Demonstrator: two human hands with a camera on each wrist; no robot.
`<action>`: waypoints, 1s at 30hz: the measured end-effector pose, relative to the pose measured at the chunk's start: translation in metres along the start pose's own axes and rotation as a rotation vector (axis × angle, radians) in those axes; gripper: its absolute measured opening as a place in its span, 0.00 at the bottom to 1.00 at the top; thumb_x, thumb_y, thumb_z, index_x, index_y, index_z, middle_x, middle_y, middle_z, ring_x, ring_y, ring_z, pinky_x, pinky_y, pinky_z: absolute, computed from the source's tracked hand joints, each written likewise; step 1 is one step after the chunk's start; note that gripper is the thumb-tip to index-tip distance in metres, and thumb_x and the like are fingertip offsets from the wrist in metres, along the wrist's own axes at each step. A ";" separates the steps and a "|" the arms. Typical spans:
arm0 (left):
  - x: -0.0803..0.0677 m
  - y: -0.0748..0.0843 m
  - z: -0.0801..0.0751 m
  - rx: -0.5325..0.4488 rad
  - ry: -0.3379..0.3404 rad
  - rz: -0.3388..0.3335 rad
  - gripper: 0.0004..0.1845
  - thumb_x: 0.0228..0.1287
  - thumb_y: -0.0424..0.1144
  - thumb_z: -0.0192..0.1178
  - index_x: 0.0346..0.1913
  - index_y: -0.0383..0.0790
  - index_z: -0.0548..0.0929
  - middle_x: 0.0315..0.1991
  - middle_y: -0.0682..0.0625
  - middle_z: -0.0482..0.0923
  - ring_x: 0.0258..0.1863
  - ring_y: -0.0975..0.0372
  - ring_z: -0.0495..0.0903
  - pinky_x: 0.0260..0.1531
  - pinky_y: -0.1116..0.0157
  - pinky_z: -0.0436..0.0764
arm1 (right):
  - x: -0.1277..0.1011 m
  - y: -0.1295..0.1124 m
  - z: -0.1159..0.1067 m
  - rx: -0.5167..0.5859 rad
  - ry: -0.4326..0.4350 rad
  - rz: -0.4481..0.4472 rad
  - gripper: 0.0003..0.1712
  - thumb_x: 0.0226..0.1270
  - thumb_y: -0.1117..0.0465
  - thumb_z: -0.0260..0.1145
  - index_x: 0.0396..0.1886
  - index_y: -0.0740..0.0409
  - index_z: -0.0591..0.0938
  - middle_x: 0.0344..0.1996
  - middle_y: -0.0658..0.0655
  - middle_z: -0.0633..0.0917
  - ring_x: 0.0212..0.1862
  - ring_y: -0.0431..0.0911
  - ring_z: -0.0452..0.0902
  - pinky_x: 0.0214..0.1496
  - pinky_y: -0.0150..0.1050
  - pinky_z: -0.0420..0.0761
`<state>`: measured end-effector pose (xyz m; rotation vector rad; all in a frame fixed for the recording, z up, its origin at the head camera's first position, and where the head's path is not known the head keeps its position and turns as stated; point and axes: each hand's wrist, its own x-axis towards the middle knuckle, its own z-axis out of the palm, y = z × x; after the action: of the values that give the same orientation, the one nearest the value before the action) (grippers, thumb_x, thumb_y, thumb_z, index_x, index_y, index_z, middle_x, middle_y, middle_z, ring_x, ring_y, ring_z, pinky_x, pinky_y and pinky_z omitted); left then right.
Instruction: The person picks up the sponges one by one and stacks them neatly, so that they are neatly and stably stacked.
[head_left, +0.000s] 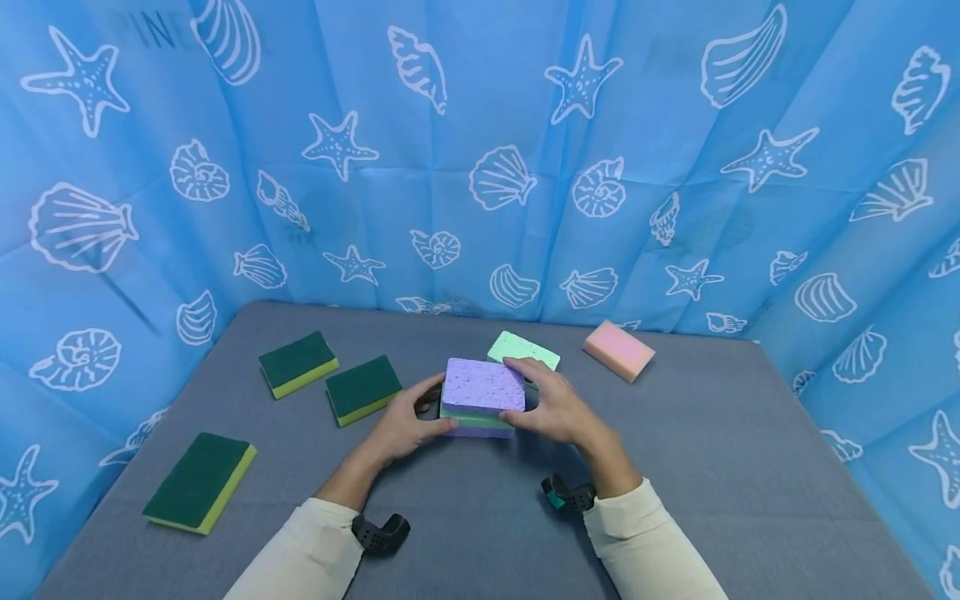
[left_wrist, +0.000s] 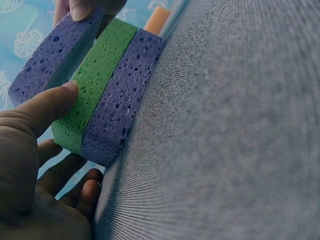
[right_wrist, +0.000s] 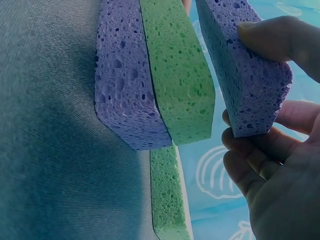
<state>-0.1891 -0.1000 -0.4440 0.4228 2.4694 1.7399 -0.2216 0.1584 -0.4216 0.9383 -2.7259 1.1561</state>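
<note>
Holding the top purple sponge (head_left: 485, 384) at its two ends are the left hand (head_left: 405, 425) and the right hand (head_left: 553, 406), fingers curled round it. It sits a bit lifted on one side over a green sponge (right_wrist: 180, 75) and a bottom purple sponge (right_wrist: 125, 80), stacked in the middle of the grey bench (head_left: 712, 467). Just behind the stack lies a light green sponge (head_left: 525, 348). A pink sponge (head_left: 618, 350) lies to the right, and three dark green sponges (head_left: 360, 388) lie to the left.
</note>
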 end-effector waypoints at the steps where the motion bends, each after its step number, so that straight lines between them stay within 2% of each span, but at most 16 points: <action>1: 0.002 -0.006 0.001 0.000 0.006 0.001 0.38 0.56 0.31 0.70 0.69 0.29 0.65 0.64 0.34 0.67 0.62 0.42 0.67 0.59 0.45 0.66 | 0.000 0.000 0.000 0.001 -0.002 -0.002 0.44 0.52 0.55 0.76 0.69 0.61 0.70 0.60 0.59 0.75 0.61 0.53 0.69 0.60 0.57 0.68; 5: 0.010 -0.027 0.004 0.007 0.020 0.000 0.40 0.55 0.35 0.72 0.70 0.34 0.66 0.64 0.37 0.69 0.62 0.47 0.68 0.60 0.47 0.66 | 0.002 0.000 0.002 0.007 -0.008 -0.013 0.44 0.52 0.56 0.76 0.68 0.62 0.70 0.60 0.59 0.75 0.61 0.53 0.69 0.60 0.57 0.68; 8: 0.012 -0.033 0.004 0.010 0.019 0.002 0.41 0.54 0.38 0.73 0.70 0.37 0.67 0.64 0.40 0.70 0.61 0.50 0.69 0.59 0.49 0.67 | 0.002 0.000 0.003 0.008 -0.011 -0.013 0.44 0.52 0.56 0.76 0.68 0.62 0.70 0.60 0.59 0.75 0.61 0.53 0.69 0.60 0.57 0.68; 15: 0.012 -0.033 0.004 0.015 0.013 -0.004 0.42 0.53 0.42 0.74 0.71 0.40 0.67 0.64 0.43 0.70 0.61 0.51 0.70 0.59 0.51 0.67 | 0.002 0.003 0.005 -0.001 -0.030 0.006 0.44 0.53 0.56 0.75 0.69 0.62 0.69 0.62 0.59 0.73 0.63 0.53 0.67 0.62 0.56 0.67; 30: 0.012 -0.032 0.004 0.023 0.019 -0.035 0.44 0.51 0.42 0.75 0.71 0.40 0.66 0.62 0.44 0.72 0.60 0.53 0.70 0.59 0.52 0.68 | 0.003 0.005 0.008 0.029 -0.045 0.001 0.43 0.52 0.58 0.75 0.69 0.62 0.69 0.62 0.59 0.73 0.63 0.53 0.67 0.62 0.56 0.66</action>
<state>-0.2048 -0.1032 -0.4748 0.3646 2.4967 1.7123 -0.2254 0.1544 -0.4301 0.9790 -2.7517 1.1919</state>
